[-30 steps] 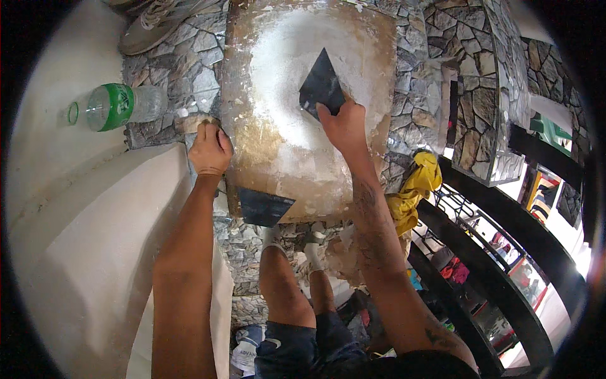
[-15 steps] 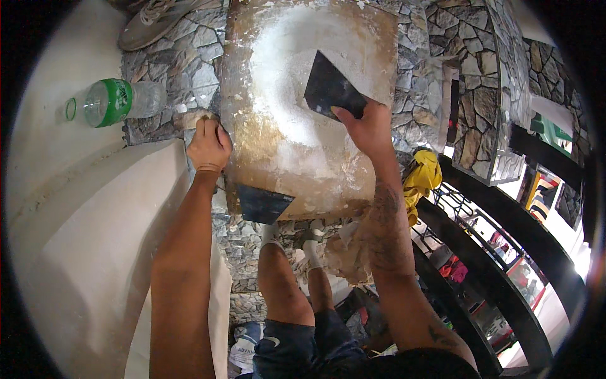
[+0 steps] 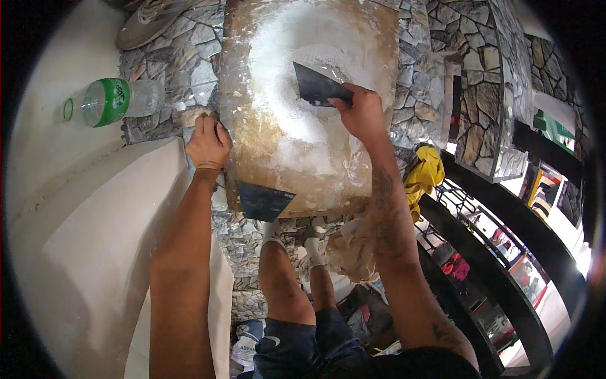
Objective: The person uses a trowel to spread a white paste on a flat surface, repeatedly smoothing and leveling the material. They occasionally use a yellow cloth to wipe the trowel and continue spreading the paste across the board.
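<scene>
Board (image 3: pixel 252 142) rough, wood-like; scraper (image 3: pixel 315 86) smooth, matt; bottle (image 3: pixel 142 97) glossy plastic.

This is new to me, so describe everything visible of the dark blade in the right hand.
The dark blade is a flat, angular black sheet, perhaps metal. One pointed corner faces upper left; the right hand grips its right end. It slants over white powder on the brown board; contact is unclear.
</scene>
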The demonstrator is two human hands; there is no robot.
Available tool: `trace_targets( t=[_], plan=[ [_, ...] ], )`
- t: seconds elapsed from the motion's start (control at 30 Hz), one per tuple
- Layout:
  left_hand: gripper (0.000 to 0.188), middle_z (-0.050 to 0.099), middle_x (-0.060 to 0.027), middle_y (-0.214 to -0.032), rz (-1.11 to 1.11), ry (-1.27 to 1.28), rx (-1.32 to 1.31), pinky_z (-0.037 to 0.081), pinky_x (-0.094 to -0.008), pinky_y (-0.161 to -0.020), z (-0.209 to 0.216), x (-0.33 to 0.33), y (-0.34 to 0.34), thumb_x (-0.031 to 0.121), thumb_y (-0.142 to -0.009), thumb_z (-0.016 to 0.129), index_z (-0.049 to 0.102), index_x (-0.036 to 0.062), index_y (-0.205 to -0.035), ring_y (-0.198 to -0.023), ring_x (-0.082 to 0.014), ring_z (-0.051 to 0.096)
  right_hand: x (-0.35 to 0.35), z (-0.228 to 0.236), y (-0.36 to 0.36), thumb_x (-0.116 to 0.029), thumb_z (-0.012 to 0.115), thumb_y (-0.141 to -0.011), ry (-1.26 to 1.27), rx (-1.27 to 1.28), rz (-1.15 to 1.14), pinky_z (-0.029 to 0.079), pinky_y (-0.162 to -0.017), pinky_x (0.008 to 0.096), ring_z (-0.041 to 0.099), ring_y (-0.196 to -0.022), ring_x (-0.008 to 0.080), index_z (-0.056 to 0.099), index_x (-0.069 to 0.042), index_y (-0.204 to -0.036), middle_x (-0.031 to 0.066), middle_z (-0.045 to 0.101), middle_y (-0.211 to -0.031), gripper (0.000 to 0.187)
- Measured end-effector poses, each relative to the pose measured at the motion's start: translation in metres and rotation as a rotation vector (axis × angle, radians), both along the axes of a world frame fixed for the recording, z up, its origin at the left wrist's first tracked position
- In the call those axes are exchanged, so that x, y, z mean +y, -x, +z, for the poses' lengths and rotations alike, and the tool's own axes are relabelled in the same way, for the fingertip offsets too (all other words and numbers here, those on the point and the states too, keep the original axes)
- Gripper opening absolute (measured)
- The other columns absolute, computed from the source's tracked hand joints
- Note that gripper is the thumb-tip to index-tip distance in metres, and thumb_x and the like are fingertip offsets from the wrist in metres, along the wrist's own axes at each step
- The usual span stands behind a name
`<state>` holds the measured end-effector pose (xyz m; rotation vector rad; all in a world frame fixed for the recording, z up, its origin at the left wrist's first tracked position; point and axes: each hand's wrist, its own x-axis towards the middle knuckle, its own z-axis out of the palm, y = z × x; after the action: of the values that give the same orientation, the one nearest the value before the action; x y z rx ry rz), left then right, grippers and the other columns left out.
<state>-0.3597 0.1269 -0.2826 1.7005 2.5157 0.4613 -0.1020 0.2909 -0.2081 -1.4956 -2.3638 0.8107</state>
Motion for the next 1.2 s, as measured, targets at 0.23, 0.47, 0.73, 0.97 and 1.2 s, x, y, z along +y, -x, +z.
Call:
trace_targets(
  t=[0.23, 0.47, 0.73, 0.97, 1.2],
  plan=[
    [0.013, 0.055, -0.0096, -0.098, 0.006, -0.003, 0.013, 0.049, -0.0419, -0.058, -0.001, -0.002, 0.001, 0.021, -0.079, 0.050, 0.050, 0.0111, -0.088, -0.074, -0.0319, 0.060, -0.006, 0.034, -0.012, -0.021, 0.069, -0.072, 0.137, -0.003, -0.079, 0.048, -0.060, 0.0389, 0.062, -0.066, 0.0326, 0.064, -0.003, -0.088, 0.0170, 0.063, -0.074, 0.025],
    [0.012, 0.054, -0.0080, -0.093, 0.003, -0.023, 0.007, 0.049, -0.0418, -0.057, 0.000, -0.002, 0.002, 0.021, -0.080, 0.050, 0.050, 0.0119, -0.087, -0.071, -0.0311, 0.060, -0.012, 0.027, -0.015, -0.021, 0.072, -0.071, 0.091, 0.040, 0.039, 0.047, -0.055, 0.0347, 0.061, -0.058, 0.0278, 0.063, 0.001, -0.093, 0.0171, 0.062, -0.067, 0.032],
    [0.013, 0.054, -0.0080, -0.092, 0.000, -0.043, 0.000, 0.048, -0.0421, -0.056, -0.001, 0.001, -0.001, 0.021, -0.080, 0.049, 0.051, 0.0129, -0.090, -0.071, -0.0313, 0.059, 0.004, 0.004, -0.017, -0.017, 0.069, -0.071, 0.033, 0.004, 0.031, 0.049, -0.062, 0.0389, 0.062, -0.069, 0.0331, 0.064, -0.004, -0.088, 0.0166, 0.063, -0.075, 0.022],
    [0.013, 0.053, -0.0082, -0.089, 0.014, -0.021, -0.003, 0.047, -0.0424, -0.055, -0.004, -0.002, 0.001, 0.021, -0.080, 0.049, 0.051, 0.0130, -0.089, -0.069, -0.0316, 0.059, 0.014, 0.022, -0.021, -0.019, 0.072, -0.071, 0.124, -0.020, 0.026, 0.049, -0.062, 0.0386, 0.062, -0.067, 0.0334, 0.064, -0.002, -0.088, 0.0169, 0.063, -0.074, 0.025],
    [0.012, 0.052, -0.0079, -0.086, -0.001, -0.053, 0.018, 0.047, -0.0425, -0.055, -0.002, -0.001, 0.002, 0.022, -0.080, 0.050, 0.050, 0.0131, -0.088, -0.068, -0.0311, 0.058, 0.012, 0.044, -0.037, -0.016, 0.072, -0.073, 0.101, 0.006, 0.096, 0.047, -0.058, 0.0319, 0.063, -0.062, 0.0248, 0.062, 0.001, -0.084, 0.0155, 0.063, -0.070, 0.023]
  ],
)
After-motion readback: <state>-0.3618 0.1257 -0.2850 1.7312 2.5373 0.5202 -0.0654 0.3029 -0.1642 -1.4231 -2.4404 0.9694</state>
